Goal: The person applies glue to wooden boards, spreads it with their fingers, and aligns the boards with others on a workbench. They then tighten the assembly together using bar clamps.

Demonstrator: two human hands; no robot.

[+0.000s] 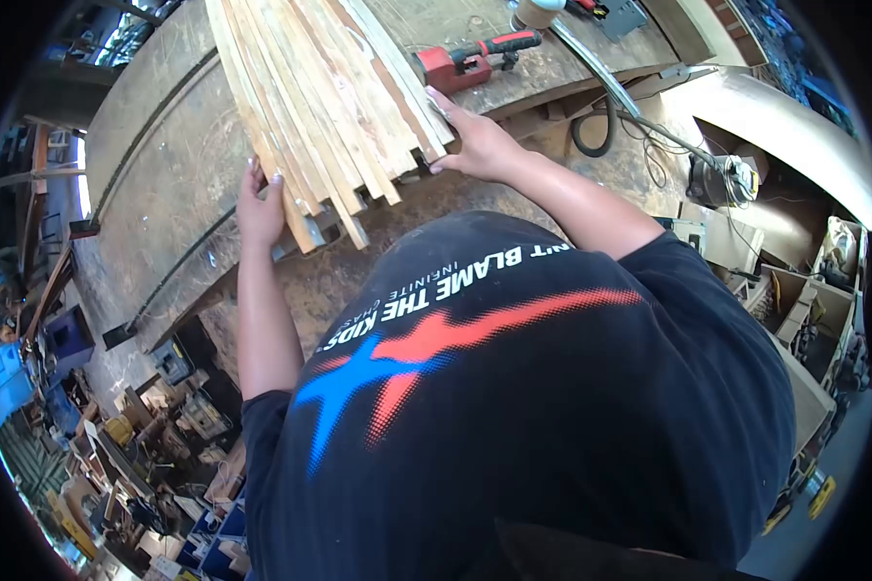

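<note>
A row of long, narrow wooden strips (pixel 329 97) lies side by side on the workbench, with uneven ends jutting past the edge nearest me. My left hand (pixel 260 208) grips the outer strip on the left, thumb and fingers closed around its side near the end. On the opposite side, my right hand (pixel 477 143) holds the right edge of the strips, fingers along the side and thumb near the ends. Just beyond that hand lies a red and black tool (pixel 455 66), close to the strips.
Long dark bars (pixel 160 102) lie across the left of the wooden workbench (pixel 150 169). A metal bar (pixel 596 68) and a black hose (pixel 591 136) are at the right. A canister-like machine (pixel 725 182) and bins (pixel 814 310) stand further right. Cluttered tools (pixel 179 416) fill the lower left.
</note>
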